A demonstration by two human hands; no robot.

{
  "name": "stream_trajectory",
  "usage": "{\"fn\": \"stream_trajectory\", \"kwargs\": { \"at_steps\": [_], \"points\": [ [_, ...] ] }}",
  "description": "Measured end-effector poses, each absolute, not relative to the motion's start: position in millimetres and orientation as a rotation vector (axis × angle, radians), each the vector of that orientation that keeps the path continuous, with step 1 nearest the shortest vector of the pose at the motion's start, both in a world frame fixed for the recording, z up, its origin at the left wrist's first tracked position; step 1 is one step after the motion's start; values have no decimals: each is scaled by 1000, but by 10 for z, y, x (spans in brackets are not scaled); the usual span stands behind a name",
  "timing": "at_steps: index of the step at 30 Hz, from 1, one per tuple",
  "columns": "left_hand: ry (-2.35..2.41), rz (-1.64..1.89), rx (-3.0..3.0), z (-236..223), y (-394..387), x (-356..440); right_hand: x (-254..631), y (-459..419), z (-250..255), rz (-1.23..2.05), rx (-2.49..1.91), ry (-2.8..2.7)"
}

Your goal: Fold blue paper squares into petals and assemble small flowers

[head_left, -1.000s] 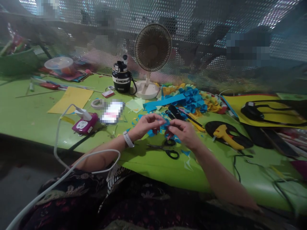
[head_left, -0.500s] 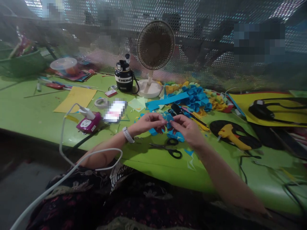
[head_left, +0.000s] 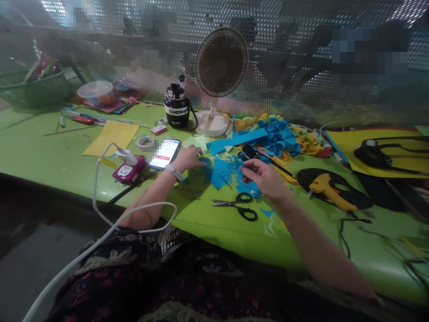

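Note:
My left hand (head_left: 189,158), with a white watch on its wrist, reaches forward over the green table (head_left: 50,152) and rests by the blue paper scraps (head_left: 221,172), just right of the phone (head_left: 164,153); its fingers lie loosely curled and seem to hold nothing. My right hand (head_left: 264,176) hovers over the blue scraps with thumb and fingers pinched on a small piece I cannot make out. Black-handled scissors (head_left: 239,206) lie on the table just in front of my right hand.
A small fan (head_left: 219,76) and a black jug (head_left: 176,107) stand at the back. A yellow glue gun (head_left: 330,190) lies to the right, a pink power socket (head_left: 129,170) with a white cable to the left. Folded blue and yellow paper (head_left: 278,136) is heaped behind the scraps.
My hands, which were together pinching a blue piece, have parted. The left hand moved forward and left toward the phone; the right hand stayed near the scraps.

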State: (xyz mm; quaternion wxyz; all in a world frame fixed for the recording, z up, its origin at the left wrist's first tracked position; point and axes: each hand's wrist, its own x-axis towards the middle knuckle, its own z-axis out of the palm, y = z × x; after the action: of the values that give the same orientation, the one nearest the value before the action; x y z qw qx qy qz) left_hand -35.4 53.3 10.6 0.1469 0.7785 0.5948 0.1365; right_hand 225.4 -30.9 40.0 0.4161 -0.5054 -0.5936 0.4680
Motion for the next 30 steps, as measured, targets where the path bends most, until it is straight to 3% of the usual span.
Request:
{"fn": "stream_trajectory", "kwargs": {
  "at_steps": [7, 14, 20, 30],
  "points": [
    [1622, 547, 2211, 32, 572, -322, 2244, -303, 377, 1172, -1249, -1546],
    [1269, 1450, 1630, 212, 466, -199, 2282, -303, 402, 1054, -1224, -1507],
    [868, 1298, 1282, 176, 70, 220, 2227, -479, 475, 876, -1204, -1594],
    [634, 1075, 987, 93, -297, 406, 2187, -486, 402, 670, -1279, -1703]
  ]
}}
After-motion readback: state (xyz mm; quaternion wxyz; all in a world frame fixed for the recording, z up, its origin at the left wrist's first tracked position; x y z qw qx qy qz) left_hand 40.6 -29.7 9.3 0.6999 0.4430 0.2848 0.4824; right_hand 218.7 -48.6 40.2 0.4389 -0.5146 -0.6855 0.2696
